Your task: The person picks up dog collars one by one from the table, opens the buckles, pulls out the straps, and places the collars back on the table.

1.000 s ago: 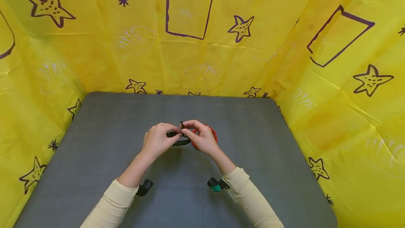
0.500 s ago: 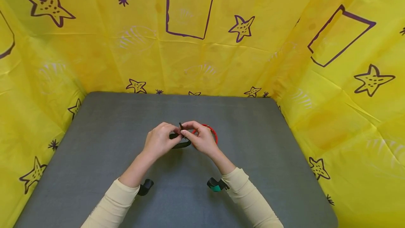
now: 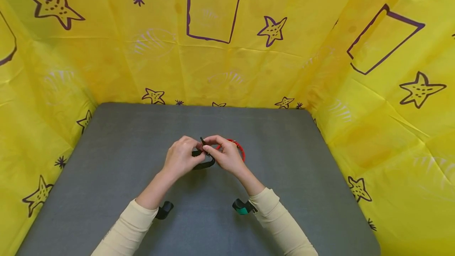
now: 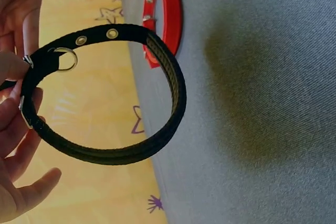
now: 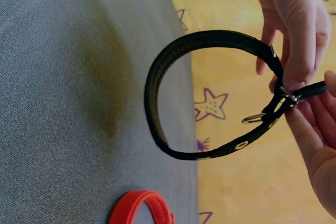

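A black dog collar (image 3: 203,165), closed into a loop, hangs above the table between my two hands. In the left wrist view its metal eyelets (image 4: 112,33) and D-ring (image 4: 67,59) show. My left hand (image 3: 180,157) pinches the collar near its metal buckle (image 5: 289,97). My right hand (image 3: 226,156) holds it from the other side, its fingers meeting the left ones there. The strap's free end (image 5: 314,89) sticks out past the buckle among the fingers. Behind my right hand, a red collar (image 3: 242,150) rests on the table, partly hidden in the head view.
The grey table (image 3: 199,121) is walled at the back and sides by yellow cloth (image 3: 227,66) printed with starfish. Dark wrist-worn devices jut inward, one by the left cuff (image 3: 164,210) and one by the right cuff (image 3: 243,207).
My left hand has shifted slightly right, toward the right hand. The collar's loop has turned a little, and its upright strap end leans further left. The red collar has stayed put.
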Motion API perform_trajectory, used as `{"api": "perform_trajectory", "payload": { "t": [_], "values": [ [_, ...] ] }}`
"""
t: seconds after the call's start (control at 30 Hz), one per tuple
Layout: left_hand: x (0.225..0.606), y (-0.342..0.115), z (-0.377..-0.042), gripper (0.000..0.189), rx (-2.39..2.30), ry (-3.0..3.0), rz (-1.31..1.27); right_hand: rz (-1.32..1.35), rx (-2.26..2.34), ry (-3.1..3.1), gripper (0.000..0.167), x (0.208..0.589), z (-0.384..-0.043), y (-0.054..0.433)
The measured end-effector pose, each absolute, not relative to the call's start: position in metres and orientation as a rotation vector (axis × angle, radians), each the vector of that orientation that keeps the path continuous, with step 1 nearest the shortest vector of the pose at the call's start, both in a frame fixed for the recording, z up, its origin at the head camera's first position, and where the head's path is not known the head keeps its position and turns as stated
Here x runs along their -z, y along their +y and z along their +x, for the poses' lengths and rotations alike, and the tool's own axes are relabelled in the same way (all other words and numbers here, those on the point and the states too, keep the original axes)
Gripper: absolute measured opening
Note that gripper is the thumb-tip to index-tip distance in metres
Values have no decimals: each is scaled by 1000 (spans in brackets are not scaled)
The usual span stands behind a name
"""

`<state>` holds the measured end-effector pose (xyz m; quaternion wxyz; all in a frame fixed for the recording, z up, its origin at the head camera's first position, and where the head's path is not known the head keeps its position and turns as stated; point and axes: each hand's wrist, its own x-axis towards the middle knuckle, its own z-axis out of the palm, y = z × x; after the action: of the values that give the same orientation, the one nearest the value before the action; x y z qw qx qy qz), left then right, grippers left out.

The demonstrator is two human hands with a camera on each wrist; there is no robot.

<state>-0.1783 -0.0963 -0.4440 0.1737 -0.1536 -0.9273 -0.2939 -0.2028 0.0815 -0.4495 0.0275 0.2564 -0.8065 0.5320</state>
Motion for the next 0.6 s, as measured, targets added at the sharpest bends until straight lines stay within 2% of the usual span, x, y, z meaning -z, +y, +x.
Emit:
{"api": "perform_trajectory", "payload": {
  "t": [0.3,0.6],
  "values": [
    [450,-93,-179,10,914,-2575,-376,746,-1671,-2576,22,443,-204,85],
    [450,-94,-180,6,888,-2562,-429,695,-1777,-2580,24,443,-205,86]
  ]
}}
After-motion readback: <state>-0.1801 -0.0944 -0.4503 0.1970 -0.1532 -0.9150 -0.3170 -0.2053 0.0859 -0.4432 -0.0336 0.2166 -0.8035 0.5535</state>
